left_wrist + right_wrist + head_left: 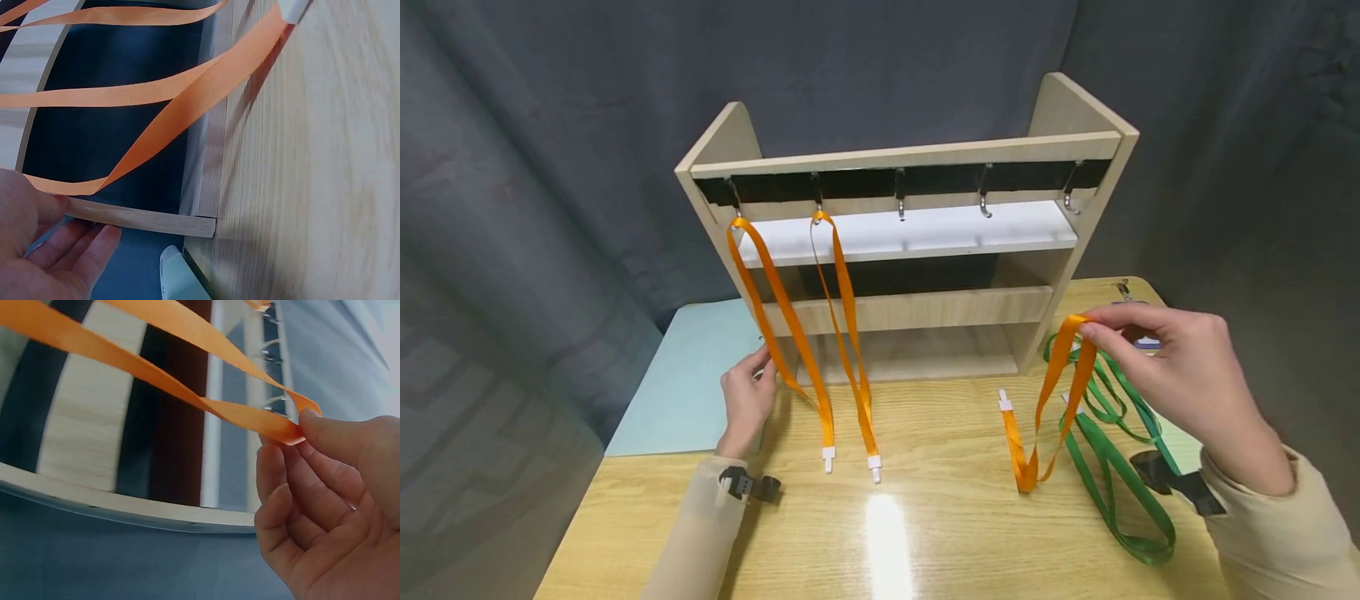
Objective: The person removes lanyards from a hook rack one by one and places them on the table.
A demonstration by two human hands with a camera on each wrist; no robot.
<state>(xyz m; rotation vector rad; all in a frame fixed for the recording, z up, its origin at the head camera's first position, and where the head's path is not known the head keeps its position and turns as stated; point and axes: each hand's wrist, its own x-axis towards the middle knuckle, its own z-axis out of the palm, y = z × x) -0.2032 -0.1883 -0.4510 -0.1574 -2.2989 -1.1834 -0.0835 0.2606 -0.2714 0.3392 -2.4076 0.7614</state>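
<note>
My right hand (1180, 367) pinches an orange lanyard (1052, 375) at its loop between thumb and fingers. Its white clip end (1004, 400) hangs down by the tabletop. In the right wrist view the orange strap (187, 394) runs leftward from the fingertips. My left hand (749, 396) grips the left side panel (144, 219) of a wooden hook rack (910, 312), thumb on one face and fingers on the other. Two more orange lanyards hang there: one (790, 321) from the leftmost hook, another (847, 333) from the second. Both have white clips at the bottom.
Three metal hooks, including the middle one (901, 204), carry nothing. Green lanyards (1120, 483) lie on the wooden table (955, 533) at the right, beside and below my right hand. A pale blue folder or sheet (677, 383) lies at the left. Grey curtain (887, 67) stands behind.
</note>
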